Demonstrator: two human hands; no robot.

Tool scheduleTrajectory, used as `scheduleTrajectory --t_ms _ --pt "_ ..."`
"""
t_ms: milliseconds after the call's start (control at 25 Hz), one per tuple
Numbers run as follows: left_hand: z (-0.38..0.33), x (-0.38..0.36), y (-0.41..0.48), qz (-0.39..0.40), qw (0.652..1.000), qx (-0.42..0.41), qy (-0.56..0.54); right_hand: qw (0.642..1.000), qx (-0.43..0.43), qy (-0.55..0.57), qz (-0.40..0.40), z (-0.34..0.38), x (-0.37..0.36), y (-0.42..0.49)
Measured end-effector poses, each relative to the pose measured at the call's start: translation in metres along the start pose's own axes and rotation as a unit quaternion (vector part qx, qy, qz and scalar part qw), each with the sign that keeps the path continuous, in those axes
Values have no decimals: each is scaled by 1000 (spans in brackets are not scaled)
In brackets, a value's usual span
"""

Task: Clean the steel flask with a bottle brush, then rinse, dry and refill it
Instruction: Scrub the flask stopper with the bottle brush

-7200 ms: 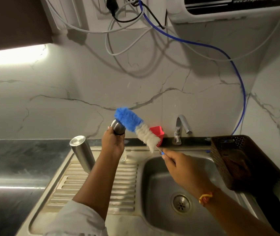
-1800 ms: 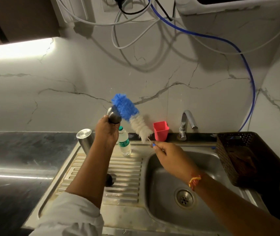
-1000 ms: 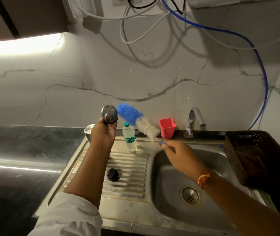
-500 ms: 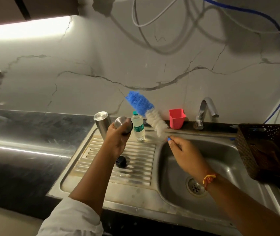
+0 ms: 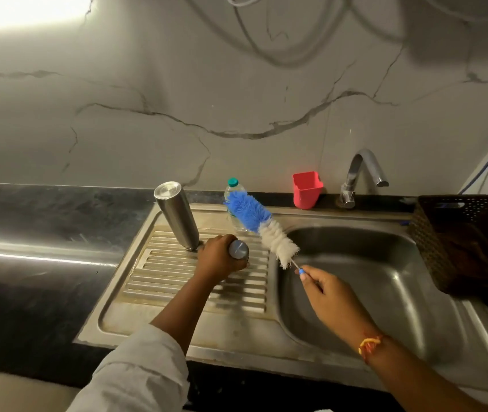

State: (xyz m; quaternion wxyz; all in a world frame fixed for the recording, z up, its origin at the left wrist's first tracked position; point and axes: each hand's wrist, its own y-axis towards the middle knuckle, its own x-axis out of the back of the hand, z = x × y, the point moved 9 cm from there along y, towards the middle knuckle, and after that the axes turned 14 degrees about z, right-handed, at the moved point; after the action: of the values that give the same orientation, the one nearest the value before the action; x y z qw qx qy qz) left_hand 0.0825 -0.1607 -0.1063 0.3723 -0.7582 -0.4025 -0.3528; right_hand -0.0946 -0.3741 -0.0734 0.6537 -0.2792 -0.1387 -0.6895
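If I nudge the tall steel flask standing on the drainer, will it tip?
Probably: the flask is tall and narrow, standing on the ribbed drainboard, so it likely tips easily. Its smooth round steel wall would then roll, and may feel slippery.

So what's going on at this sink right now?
Someone is washing up at a steel kitchen sink. The left hand grips a small round-ended steel flask low over the ribbed steel drainboard. The right hand pinches the thin handle of a fluffy blue-and-white bottle brush, held in the air outside the flask. A taller steel cylinder stands on the drainboard beside the left hand.
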Motion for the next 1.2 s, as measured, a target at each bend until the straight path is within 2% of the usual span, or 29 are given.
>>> scheduleTrajectory --t_ms 280,480,640,920,1200 --pt "21 -20 21 81 992 5 101 998 -44 -35 -16 -23 -13 -9" --pt "34 -34 29 131 985 2 112 996 -81 -37 -21 -24 -26 -10" --pt "38 -39 27 140 985 -3 98 994 -103 -23 -8 -25 -38 -12" --pt "74 -37 9 106 993 -7 45 991 -122 -38 32 -21 -50 -6" --pt "92 -20 -19 -7 991 27 -128 990 -122 -52 48 -19 -50 -8"
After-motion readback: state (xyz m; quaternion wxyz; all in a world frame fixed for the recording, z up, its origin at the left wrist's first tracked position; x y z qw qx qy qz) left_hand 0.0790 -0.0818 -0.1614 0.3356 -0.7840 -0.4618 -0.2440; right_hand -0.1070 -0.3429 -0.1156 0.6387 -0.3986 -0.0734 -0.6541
